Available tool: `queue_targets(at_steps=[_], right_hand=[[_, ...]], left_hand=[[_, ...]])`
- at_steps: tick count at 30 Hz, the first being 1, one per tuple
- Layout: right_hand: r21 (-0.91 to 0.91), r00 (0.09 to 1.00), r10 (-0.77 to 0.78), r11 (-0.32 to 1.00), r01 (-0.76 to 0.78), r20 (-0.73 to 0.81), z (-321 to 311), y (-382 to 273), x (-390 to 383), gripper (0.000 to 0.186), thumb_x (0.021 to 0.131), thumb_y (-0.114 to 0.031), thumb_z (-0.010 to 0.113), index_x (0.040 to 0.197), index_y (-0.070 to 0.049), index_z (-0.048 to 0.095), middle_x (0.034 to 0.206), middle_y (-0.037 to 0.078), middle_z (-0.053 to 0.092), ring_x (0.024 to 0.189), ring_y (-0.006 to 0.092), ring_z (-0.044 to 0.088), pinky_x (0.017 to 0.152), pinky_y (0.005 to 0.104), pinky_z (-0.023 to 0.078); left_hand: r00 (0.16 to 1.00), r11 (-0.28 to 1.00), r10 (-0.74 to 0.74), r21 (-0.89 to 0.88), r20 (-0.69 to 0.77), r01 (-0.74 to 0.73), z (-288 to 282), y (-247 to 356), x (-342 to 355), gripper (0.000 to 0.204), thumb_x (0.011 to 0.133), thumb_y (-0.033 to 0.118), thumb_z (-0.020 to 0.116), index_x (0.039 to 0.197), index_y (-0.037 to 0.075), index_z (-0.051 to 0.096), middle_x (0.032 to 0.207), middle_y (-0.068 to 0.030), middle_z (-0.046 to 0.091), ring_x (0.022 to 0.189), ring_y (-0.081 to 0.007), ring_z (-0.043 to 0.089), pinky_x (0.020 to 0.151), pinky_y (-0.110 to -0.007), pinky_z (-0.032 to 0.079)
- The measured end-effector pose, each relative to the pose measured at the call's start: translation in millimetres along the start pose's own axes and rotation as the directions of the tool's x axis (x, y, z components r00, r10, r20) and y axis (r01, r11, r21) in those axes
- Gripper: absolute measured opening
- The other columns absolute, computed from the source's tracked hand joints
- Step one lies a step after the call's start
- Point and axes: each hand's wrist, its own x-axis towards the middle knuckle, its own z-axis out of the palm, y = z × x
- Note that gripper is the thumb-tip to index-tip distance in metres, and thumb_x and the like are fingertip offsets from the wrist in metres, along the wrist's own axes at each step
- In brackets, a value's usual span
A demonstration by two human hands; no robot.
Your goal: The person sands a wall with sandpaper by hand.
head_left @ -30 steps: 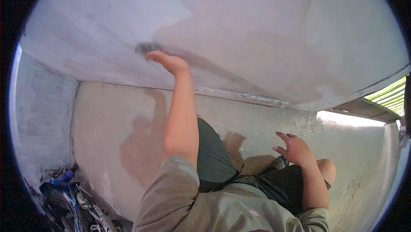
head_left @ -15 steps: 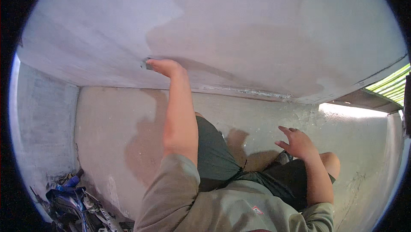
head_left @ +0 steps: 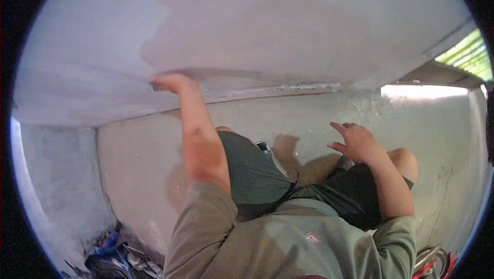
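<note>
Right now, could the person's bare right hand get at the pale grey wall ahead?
Probably yes: the open right hand looks empty, and nothing visible stands between it and the pale grey wall.

a jumble of blue and black gear (head_left: 105,264) sits at lower left, near a grey side wall (head_left: 62,166) and the pale floor (head_left: 139,176). at upper right, a ribbed green sheet (head_left: 467,55) shows above a dark board (head_left: 441,74).
</note>
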Motion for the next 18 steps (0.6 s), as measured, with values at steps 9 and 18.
queue_targets(at_steps=[9,18], right_hand=[[0.009,0.999,0.029,1.0,-0.029,0.016,3,6,0,0.065,0.092,-0.05,0.063,0.139,-0.007,0.053,0.114,0.022,0.067,0.107,0.04,0.064,0.092,0.0501,0.051],[0.014,1.0,0.018,1.0,-0.018,-0.003,3,7,-6,0.066,0.092,-0.051,0.063,0.14,-0.006,0.053,0.114,0.019,0.068,0.107,0.0381,0.065,0.093,0.0487,0.051]], left_hand=[[0.889,0.955,0.247,-0.253,0.385,-0.156,-9,19,-20,0.105,0.092,0.081,0.023,0.162,0.007,0.0,0.169,-0.0125,0.007,0.154,-0.0336,0.012,0.126,-0.047,0.014],[0.995,0.992,-0.032,-0.118,0.091,0.043,-2,-9,-7,0.094,0.099,0.068,0.031,0.161,0.003,0.004,0.167,-0.0195,0.011,0.152,-0.0351,0.02,0.125,-0.046,0.018]])
